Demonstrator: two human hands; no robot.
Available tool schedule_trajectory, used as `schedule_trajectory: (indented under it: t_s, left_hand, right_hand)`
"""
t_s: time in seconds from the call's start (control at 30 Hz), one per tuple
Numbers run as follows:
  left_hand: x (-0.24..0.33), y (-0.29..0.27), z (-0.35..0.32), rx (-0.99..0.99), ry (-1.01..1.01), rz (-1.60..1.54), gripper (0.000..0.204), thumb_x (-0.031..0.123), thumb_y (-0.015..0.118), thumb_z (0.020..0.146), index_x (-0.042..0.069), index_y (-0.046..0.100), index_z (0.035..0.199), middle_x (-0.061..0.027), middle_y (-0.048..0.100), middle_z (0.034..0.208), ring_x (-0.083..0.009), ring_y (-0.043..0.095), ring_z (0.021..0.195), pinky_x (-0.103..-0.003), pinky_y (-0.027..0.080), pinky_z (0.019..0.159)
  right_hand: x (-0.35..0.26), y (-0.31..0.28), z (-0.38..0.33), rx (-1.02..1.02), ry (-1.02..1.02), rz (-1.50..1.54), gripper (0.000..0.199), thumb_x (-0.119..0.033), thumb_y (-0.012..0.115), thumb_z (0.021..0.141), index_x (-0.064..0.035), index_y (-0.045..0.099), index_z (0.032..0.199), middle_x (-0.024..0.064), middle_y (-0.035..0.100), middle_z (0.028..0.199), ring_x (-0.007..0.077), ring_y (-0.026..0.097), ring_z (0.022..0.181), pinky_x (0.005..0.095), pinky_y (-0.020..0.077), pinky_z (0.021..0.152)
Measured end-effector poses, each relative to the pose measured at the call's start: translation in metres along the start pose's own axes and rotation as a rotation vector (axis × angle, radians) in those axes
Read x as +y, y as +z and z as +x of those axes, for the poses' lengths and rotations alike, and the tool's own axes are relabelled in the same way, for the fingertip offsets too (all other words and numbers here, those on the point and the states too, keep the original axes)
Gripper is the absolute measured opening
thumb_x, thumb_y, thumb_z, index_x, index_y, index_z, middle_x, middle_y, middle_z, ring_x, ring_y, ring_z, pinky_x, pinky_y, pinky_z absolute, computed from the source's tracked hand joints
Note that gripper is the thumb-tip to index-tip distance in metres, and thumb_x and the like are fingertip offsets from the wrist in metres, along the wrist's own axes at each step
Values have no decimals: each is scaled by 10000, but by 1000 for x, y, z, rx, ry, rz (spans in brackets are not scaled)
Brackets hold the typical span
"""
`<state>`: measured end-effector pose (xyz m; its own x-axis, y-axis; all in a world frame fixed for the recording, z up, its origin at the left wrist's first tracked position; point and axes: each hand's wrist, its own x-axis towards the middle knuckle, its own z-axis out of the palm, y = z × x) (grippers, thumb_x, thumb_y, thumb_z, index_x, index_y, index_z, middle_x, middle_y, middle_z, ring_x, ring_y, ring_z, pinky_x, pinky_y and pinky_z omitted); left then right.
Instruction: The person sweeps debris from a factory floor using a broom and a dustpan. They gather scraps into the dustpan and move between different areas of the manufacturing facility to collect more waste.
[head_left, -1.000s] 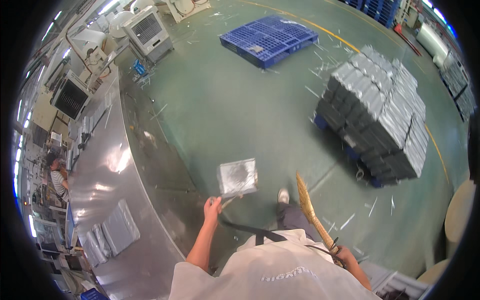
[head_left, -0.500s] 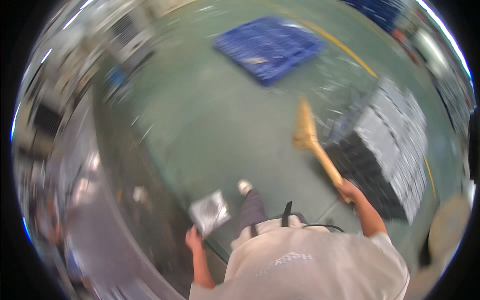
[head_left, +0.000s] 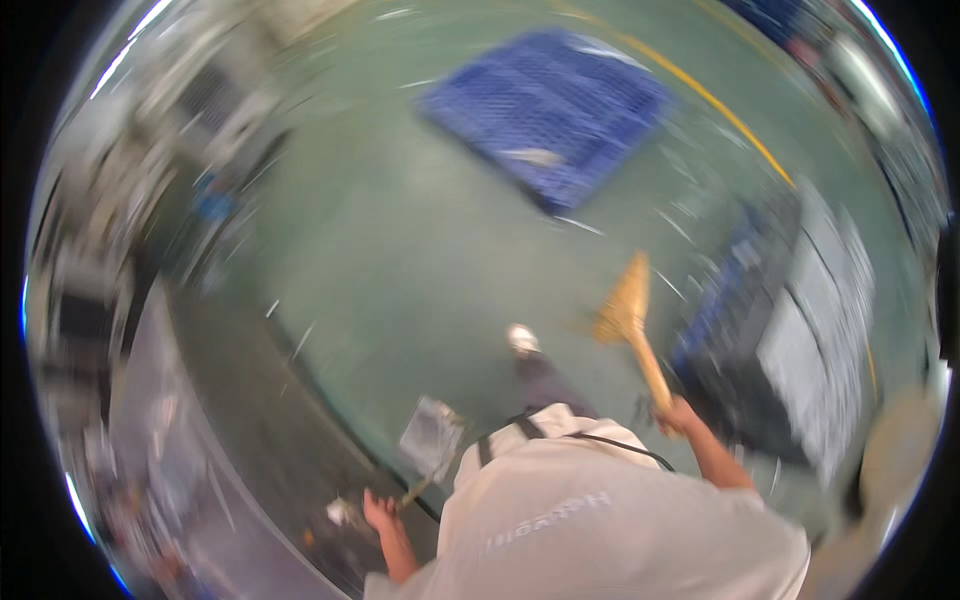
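Note:
In my right hand (head_left: pixel 679 417) is a yellow broom (head_left: pixel 626 308), its fan-shaped head pointing forward over the green floor. The fingers wrap around the end of its handle. My left hand (head_left: pixel 381 510) is low at the left, closed on the thin handle of a grey dustpan (head_left: pixel 432 438). The pan part hangs ahead of that hand, beside my body. Motion blur hides the finer detail of both tools. One light shoe (head_left: pixel 522 339) shows on the floor ahead of me.
A blue pallet (head_left: pixel 560 110) lies on the floor ahead. At the right stands a stack of grey blocks (head_left: pixel 815 340). A long metal-edged surface (head_left: pixel 190 440) runs along the left, with a small white thing (head_left: pixel 341 512) near my left hand. Machines stand farther left. A yellow line (head_left: pixel 715 100) crosses the floor.
The view has shifted forward; the pallet and the grey stack appear lower. The dustpan has turned, showing its handle. Both hands keep their hold.

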<state>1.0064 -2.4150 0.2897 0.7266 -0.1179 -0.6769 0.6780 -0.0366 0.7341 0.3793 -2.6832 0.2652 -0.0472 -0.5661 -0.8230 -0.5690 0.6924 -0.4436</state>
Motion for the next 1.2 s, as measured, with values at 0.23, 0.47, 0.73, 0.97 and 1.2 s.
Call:
schedule_trajectory:
  t_s: [0.23, 0.47, 0.73, 0.97, 1.2]
  left_hand:
    - [76, 76, 23, 277, 115, -121, 199, 163, 592, 884, 116, 437, 768, 39, 295, 548, -88, 277, 435, -264, 291, 428]
    - [100, 155, 142, 384, 89, -217, 249, 174, 586, 885, 90, 398, 745, 3, 318, 509, -127, 298, 410, -317, 319, 417]
    - [224, 263, 302, 408, -21, -50, 284, 256, 583, 883, 94, 407, 729, -9, 384, 531, -132, 367, 404, -303, 306, 376]
    - [319, 336, 444, 548, -107, 64, 278, 257, 603, 870, 109, 397, 757, -10, 385, 518, -121, 380, 411, -283, 309, 379]
    - [361, 399, 548, 746, -116, 71, 325, 301, 618, 847, 24, 502, 721, -46, 488, 552, -159, 471, 445, -318, 383, 423]
  right_hand:
    - [-256, 25, 57, -173, -57, -237, 312, -95, 679, 777, -7, 496, 1014, 86, 535, 617, 187, 554, 462, 333, 444, 360]
    - [-570, 98, 140, -265, -174, -345, 387, -276, 662, 825, -10, 477, 1038, 85, 545, 620, 178, 550, 435, 310, 452, 378]
    - [-781, 223, 186, -55, -369, -835, 428, -407, 610, 836, 8, 568, 930, 85, 596, 590, 179, 600, 461, 308, 484, 443]
    - [-990, 326, 244, -4, -512, -1154, 456, -467, 589, 819, -24, 598, 925, 139, 633, 641, 253, 638, 526, 375, 507, 556]
    - [-1284, 518, 310, -143, -821, -1553, 462, -481, 609, 793, -76, 611, 1016, 206, 655, 869, 376, 622, 859, 441, 502, 737]
